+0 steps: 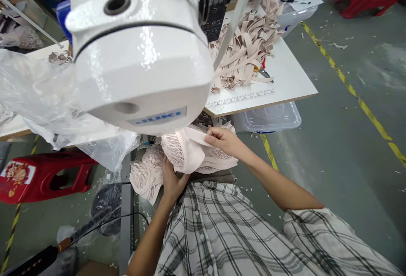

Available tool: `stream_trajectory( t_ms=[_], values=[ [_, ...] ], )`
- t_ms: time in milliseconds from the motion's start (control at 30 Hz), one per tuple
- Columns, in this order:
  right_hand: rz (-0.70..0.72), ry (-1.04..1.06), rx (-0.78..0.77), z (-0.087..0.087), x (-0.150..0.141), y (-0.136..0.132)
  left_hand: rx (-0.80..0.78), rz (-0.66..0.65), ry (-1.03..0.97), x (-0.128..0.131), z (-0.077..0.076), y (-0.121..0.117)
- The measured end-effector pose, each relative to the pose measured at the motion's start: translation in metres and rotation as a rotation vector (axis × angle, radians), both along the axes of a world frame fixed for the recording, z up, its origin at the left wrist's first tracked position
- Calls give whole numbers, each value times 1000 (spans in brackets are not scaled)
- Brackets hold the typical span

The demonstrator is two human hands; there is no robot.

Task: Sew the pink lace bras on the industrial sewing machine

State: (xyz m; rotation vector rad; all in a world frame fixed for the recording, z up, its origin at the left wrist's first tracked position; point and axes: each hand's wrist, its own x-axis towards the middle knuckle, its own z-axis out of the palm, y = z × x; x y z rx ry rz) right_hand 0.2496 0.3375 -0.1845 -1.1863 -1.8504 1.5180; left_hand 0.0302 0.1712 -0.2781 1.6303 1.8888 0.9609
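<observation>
Just below the sewing machine head point(142, 77), a pale pink lace bra point(187, 151) lies across my lap, partly hidden by the machine. My left hand point(173, 178) grips its lower left side, with the fingers tucked behind a lace cup. At the upper right, my right hand point(223, 140) pinches a smooth pale band of the bra between thumb and fingers. More lace bra cups point(147, 170) hang to the left of my left hand. The needle area is hidden behind the machine head.
Beige fabric strips point(244, 56) are heaped on the white table point(292, 73), beside scissors point(263, 72) and a printed ruler scale. Clear plastic sheeting point(57, 94) drapes at left above a red stool point(47, 174). A lidded plastic box point(269, 117) sits under the table edge.
</observation>
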Motion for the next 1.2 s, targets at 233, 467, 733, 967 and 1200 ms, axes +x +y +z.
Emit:
stream_trajectory(
  t_ms=[233,467,733,967,1200],
  values=[
    [-21,14,0,-1,5,-10,-37,33,46,-14,-26,-2],
    [23,-103,55,11,30,-11,41,103,180,-65,9,-3],
    [-155,-926,119,-3,152,1,106,-207,343,-1,11,23],
    [-16,-600,607,-53,43,-10,-179,-149,249,-10,-9,10],
    [232,-837,558,-113,1,-48,-661,555,426,-131,-7,-51]
  ],
)
